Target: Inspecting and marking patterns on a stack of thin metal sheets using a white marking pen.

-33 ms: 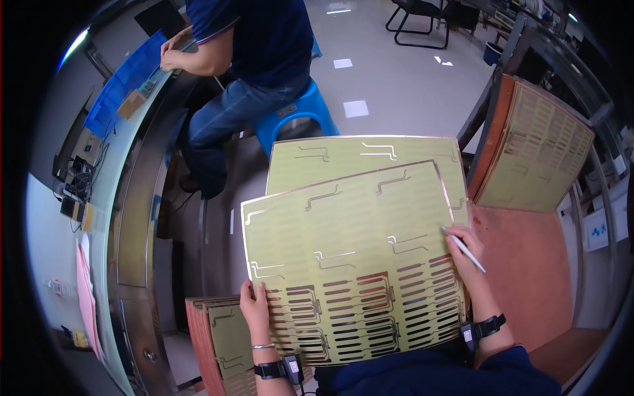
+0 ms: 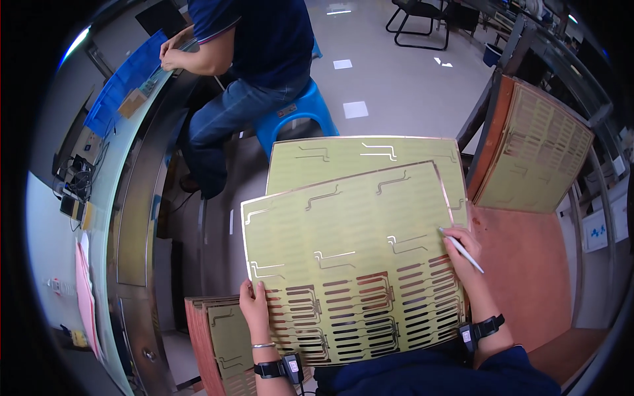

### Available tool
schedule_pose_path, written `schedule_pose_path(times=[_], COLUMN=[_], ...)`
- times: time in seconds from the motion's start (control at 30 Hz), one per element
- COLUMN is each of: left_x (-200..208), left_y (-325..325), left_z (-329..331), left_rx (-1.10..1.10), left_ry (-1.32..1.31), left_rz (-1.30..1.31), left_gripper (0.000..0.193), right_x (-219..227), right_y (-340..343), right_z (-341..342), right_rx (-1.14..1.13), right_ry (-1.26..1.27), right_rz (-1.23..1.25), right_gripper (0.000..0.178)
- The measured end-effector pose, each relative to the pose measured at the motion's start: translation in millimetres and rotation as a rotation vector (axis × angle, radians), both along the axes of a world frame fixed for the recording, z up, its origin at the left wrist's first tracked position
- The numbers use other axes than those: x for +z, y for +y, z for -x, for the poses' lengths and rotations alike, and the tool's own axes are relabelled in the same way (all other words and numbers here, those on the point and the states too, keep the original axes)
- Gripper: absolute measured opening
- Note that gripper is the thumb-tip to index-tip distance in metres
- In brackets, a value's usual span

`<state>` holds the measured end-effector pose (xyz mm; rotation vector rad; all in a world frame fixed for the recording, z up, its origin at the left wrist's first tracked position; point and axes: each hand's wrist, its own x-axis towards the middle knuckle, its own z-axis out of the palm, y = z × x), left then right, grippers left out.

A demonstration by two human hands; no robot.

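Note:
A large yellow-green circuit board panel with copper traces lies tilted in front of my body. My left hand grips its left edge, thumb on top. At the right edge, my right hand is closed around a slim white pen-like tool, whose grey tip points up and left near the panel's copper border. Whether that hand also grips the panel is hard to tell. Beneath and beyond lies a second similar panel, its far part showing past the first one.
Similar panels stand in a stack at lower left and lean in another stack at right, above a reddish-brown board surface. Ahead, a co-worker sits on a blue stool at a workbench holding a blue bin.
My right hand and the pen-like tool have shifted very slightly left. The panel and my left hand look the same.

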<state>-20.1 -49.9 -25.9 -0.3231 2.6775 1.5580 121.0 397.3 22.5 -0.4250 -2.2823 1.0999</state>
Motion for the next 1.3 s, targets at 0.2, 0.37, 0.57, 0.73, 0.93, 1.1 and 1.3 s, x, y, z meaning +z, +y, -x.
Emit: schedule_pose_path(times=[0.2, 0.37, 0.57, 0.73, 0.93, 1.1, 1.3], left_x=[-11, 8, 33, 0, 4, 0, 4], left_y=[7, 30, 48, 29, 34, 33, 35], left_z=[-4, -11, -11, -14, -12, -12, -12], left_rx=[0.109, 0.116, 0.152, 0.161, 0.182, 0.178, 0.192], left_ry=[0.031, 0.159, -0.019, 0.052, 0.062, 0.066, 0.016], left_rz=[-0.026, 0.295, 0.227, 0.162, 0.205, 0.245, 0.171], left_gripper=[0.033, 0.038, 0.04, 0.037, 0.037, 0.037, 0.038], right_x=[13, 15, -1, -5, -7, -7, -7], right_y=[-33, -53, -67, -73, -71, -71, -72], right_z=[30, 88, 159, 170, 171, 174, 173], right_rx=[0.14, 0.318, 0.308, 0.322, 0.329, 0.327, 0.305], right_ry=[-0.039, 0.059, 0.038, 0.056, 0.072, 0.079, 0.078], right_rz=[-0.044, -0.007, -0.061, -0.103, -0.123, -0.107, -0.077], right_gripper=[0.016, 0.013, 0.013, 0.015, 0.018, 0.019, 0.017])
